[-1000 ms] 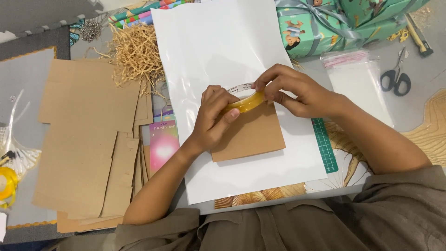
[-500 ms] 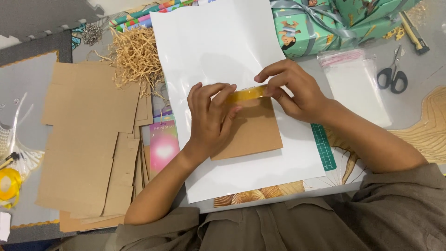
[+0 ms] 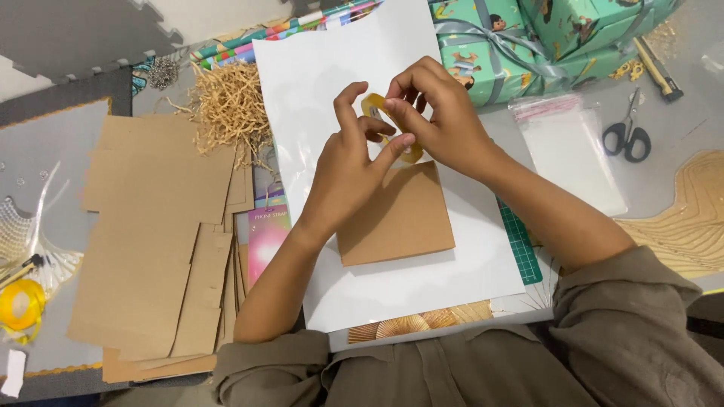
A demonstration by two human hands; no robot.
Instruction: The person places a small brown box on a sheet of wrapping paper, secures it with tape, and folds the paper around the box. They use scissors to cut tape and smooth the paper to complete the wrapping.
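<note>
A tape roll point(image 3: 391, 126), yellowish and ring-shaped, is held up between both hands over the upper edge of a brown card point(image 3: 396, 215). The right hand point(image 3: 441, 120) is closed on the roll from above and from the right, its fingertips pinched at the rim. The left hand point(image 3: 348, 169) is half closed, thumb and forefinger meeting the roll's lower left side, the other fingers raised and spread. The card is laid flat on a white sheet point(image 3: 392, 279), which is spread over a green cutting mat point(image 3: 520, 252) on the surface. Left of the sheet, a stack of flat cardboard pieces point(image 3: 151, 241) is seen, with straw-coloured paper shred point(image 3: 226, 105) beyond it. At upper right, green wrapped boxes point(image 3: 528, 38) with ribbon are noted; just below them lie a clear bag point(image 3: 569, 151) and black-handled scissors point(image 3: 627, 136), well apart from the hands. A yellow reel point(image 3: 21, 305) rests at the far left edge.
</note>
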